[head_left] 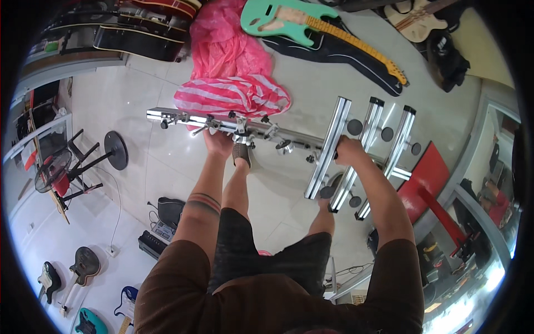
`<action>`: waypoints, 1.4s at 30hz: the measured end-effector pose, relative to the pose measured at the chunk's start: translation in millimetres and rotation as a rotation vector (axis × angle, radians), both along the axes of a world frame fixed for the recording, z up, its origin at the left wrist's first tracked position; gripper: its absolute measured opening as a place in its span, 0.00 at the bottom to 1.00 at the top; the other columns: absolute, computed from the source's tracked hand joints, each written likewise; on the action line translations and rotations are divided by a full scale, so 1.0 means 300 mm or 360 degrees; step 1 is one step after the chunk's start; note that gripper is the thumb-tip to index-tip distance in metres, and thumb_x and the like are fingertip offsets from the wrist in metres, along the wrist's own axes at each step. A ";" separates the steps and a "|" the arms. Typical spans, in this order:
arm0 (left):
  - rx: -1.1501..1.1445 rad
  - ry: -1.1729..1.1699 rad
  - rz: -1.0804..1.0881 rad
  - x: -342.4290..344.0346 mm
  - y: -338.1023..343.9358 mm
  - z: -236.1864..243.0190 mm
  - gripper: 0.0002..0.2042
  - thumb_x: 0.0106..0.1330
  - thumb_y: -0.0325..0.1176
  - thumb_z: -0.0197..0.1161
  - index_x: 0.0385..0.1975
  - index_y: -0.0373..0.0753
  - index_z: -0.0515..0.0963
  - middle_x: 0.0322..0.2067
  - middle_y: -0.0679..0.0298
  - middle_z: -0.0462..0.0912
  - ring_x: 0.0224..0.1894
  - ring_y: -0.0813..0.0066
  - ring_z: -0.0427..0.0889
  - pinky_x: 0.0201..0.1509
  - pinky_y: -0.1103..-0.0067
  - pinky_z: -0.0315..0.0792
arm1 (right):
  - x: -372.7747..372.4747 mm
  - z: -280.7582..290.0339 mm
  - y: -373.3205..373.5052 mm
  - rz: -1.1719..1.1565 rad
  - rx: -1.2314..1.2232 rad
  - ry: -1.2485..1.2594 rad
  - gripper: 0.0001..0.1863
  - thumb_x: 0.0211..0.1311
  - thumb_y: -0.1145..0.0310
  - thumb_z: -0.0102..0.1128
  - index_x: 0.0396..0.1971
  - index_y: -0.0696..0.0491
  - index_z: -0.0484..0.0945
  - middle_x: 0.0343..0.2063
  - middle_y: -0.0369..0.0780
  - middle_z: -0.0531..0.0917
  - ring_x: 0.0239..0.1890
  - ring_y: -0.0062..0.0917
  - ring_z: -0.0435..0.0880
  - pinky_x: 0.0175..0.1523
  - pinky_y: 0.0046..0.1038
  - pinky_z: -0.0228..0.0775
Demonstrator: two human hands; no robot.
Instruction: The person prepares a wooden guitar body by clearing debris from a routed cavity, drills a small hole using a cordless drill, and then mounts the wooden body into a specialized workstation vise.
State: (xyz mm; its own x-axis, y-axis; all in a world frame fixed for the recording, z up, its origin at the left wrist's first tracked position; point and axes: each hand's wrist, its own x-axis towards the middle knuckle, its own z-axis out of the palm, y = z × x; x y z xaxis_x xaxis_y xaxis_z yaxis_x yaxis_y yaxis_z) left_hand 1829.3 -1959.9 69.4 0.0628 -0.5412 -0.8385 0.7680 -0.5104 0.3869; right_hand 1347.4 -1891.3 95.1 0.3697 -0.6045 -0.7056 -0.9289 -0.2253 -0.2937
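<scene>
a long silver metal frame (pixel 306 141) with small clamps and three parallel crossbars (pixel 367 125) is held up at the person's twelve o'clock. the right hand (pixel 349 150), at one, is clamped on it by the leftmost crossbar. the left hand (pixel 219 143), at eleven, touches its rail; from here i can't tell how far those hidden fingers close. beyond, between eleven and twelve, lies a pink-and-white striped plastic bag (pixel 233 96).

Left fingers (pixel 210 138) partly hidden behind the metal frame (pixel 328 150), teal guitar (pixel 90 324) cut off by lower edge
</scene>
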 end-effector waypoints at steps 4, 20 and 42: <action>-0.0025 0.0067 0.0041 0.016 -0.015 0.012 0.39 0.65 0.66 0.56 0.70 0.45 0.68 0.67 0.57 0.71 0.67 0.52 0.69 0.72 0.55 0.66 | 0.025 0.044 -0.052 -0.0017 0.0058 0.0195 0.28 0.51 0.61 0.69 0.53 0.56 0.84 0.58 0.43 0.79 0.61 0.35 0.80 0.61 0.42 0.80; -0.0208 0.0001 -0.0081 0.013 -0.039 -0.037 0.31 0.68 0.59 0.54 0.62 0.42 0.72 0.60 0.55 0.78 0.64 0.52 0.75 0.70 0.51 0.66 | 0.054 -0.080 -0.006 -0.0034 -0.0162 0.0293 0.27 0.51 0.64 0.69 0.54 0.55 0.84 0.57 0.43 0.83 0.62 0.37 0.82 0.61 0.42 0.81; -0.0268 -0.0070 -0.0098 0.022 -0.077 -0.037 0.29 0.67 0.55 0.57 0.62 0.41 0.73 0.63 0.56 0.77 0.67 0.54 0.73 0.72 0.52 0.64 | 0.097 -0.111 -0.016 -0.0130 -0.0276 0.0312 0.29 0.51 0.62 0.71 0.56 0.55 0.83 0.59 0.45 0.82 0.62 0.37 0.82 0.65 0.41 0.78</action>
